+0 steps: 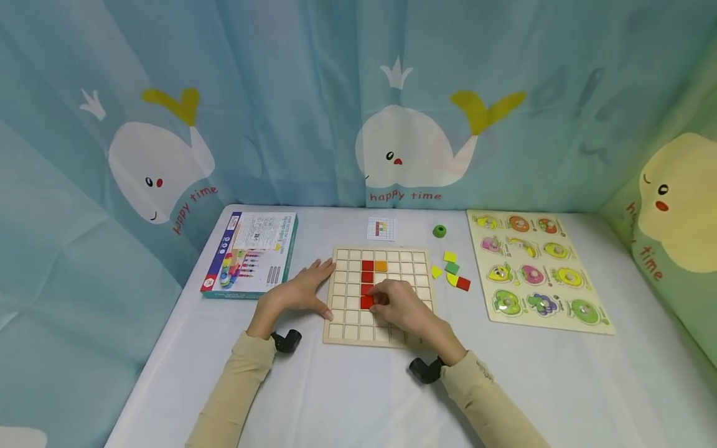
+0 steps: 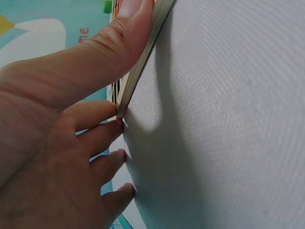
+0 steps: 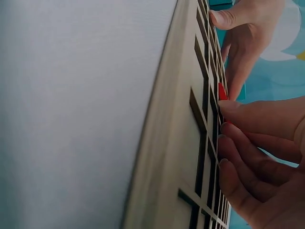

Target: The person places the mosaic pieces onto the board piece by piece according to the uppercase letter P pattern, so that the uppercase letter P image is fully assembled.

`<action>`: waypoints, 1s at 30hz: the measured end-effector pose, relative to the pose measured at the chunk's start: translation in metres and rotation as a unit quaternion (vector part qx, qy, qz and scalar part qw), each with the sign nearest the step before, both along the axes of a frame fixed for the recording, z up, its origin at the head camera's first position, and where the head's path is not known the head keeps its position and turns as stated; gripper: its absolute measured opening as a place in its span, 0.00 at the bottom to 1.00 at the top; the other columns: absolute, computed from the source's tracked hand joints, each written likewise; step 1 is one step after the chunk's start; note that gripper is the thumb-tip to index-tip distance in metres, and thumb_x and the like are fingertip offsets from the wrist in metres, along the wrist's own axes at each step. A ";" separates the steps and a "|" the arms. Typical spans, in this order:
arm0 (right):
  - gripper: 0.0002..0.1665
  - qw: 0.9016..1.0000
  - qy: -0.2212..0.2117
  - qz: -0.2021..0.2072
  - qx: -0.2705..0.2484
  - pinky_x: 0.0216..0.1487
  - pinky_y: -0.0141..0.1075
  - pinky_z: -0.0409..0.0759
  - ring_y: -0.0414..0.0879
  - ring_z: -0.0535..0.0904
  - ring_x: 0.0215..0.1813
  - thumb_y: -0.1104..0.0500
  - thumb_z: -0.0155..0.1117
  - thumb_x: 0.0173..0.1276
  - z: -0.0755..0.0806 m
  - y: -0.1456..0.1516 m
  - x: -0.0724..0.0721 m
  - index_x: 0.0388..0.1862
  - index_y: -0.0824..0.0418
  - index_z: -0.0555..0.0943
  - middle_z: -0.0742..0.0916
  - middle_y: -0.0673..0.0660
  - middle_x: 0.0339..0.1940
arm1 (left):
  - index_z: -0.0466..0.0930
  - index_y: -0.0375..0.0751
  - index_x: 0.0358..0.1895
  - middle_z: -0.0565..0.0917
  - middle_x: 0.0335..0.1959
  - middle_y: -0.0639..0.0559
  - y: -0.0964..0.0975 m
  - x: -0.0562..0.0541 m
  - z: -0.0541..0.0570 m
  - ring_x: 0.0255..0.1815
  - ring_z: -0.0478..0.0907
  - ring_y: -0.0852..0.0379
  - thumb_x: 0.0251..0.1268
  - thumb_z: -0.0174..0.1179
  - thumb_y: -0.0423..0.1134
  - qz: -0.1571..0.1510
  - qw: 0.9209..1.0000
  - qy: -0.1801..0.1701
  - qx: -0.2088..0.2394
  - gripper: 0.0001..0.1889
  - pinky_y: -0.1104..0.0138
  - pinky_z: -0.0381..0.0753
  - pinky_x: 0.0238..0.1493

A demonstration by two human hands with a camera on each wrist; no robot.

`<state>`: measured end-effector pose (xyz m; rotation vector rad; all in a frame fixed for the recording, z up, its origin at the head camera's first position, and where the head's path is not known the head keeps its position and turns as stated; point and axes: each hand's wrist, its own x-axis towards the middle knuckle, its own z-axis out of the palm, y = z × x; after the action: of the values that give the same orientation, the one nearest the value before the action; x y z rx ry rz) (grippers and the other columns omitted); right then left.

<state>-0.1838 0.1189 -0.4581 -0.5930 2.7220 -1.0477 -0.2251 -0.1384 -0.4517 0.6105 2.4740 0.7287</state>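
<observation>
Four red tiles (image 1: 366, 277) form one column on the grid board (image 1: 351, 316). Left hand (image 1: 302, 289), fingers spread, rests along its left edge. Right hand (image 1: 404, 307) bunches fingertips at the lowest tile (image 1: 366, 303); pinching or not, cannot tell. Best seat it flat, square, neighbours undisturbed.

Bright head view, 2 dimmer wrist views, soft shadow on white cloth (image 2: 228, 119), right-wrist foreground possibly blurred

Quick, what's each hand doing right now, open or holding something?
Left hand: open, spread at the edge of the wooden board.
Right hand: fingers bent at the red tiles; whether it pinches one cannot be told.
</observation>
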 end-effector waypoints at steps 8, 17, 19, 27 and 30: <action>0.14 0.999 0.003 0.020 -0.028 0.40 0.30 0.82 0.40 0.80 0.36 0.67 0.72 0.65 0.002 0.010 -0.001 0.50 0.66 0.87 0.87 0.51 0.34 | 0.47 0.35 0.83 0.43 0.86 0.42 0.000 -0.002 0.001 0.87 0.35 0.41 0.51 0.80 0.45 -0.002 1.000 -0.002 0.000 0.61 0.46 0.38 0.85; 0.14 0.999 0.029 -0.005 -0.038 0.43 0.35 0.84 0.44 0.82 0.39 0.64 0.71 0.67 0.012 0.043 -0.008 0.51 0.64 0.88 0.89 0.52 0.37 | 0.49 0.34 0.83 0.45 0.86 0.41 0.001 -0.001 0.000 0.86 0.36 0.39 0.50 0.80 0.44 0.001 1.000 0.005 0.000 0.61 0.45 0.39 0.85; 0.14 0.998 0.038 -0.018 -0.041 0.43 0.35 0.84 0.45 0.83 0.40 0.64 0.71 0.67 0.015 0.051 -0.010 0.51 0.65 0.88 0.89 0.53 0.38 | 0.48 0.34 0.83 0.44 0.86 0.41 0.001 -0.001 0.000 0.87 0.36 0.39 0.50 0.80 0.44 0.000 1.000 0.006 -0.002 0.61 0.46 0.39 0.85; 0.12 0.995 0.052 -0.079 -0.031 0.43 0.40 0.83 0.49 0.83 0.40 0.67 0.70 0.68 0.022 0.088 -0.016 0.50 0.65 0.88 0.90 0.58 0.42 | 0.48 0.34 0.83 0.44 0.86 0.41 0.001 0.000 -0.001 0.86 0.36 0.39 0.51 0.80 0.45 -0.003 1.000 0.006 -0.004 0.61 0.46 0.39 0.85; 0.12 0.994 0.046 -0.094 -0.024 0.44 0.42 0.83 0.51 0.84 0.42 0.66 0.70 0.68 0.023 0.101 -0.019 0.50 0.64 0.88 0.90 0.60 0.44 | 0.48 0.35 0.83 0.44 0.86 0.42 0.002 0.001 0.000 0.87 0.35 0.41 0.51 0.80 0.45 0.003 1.000 0.004 -0.007 0.61 0.46 0.39 0.85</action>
<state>-0.2029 0.2200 -0.4351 -0.4091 2.8872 -1.1574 -0.2243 -0.1366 -0.4519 0.6026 2.4866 0.7110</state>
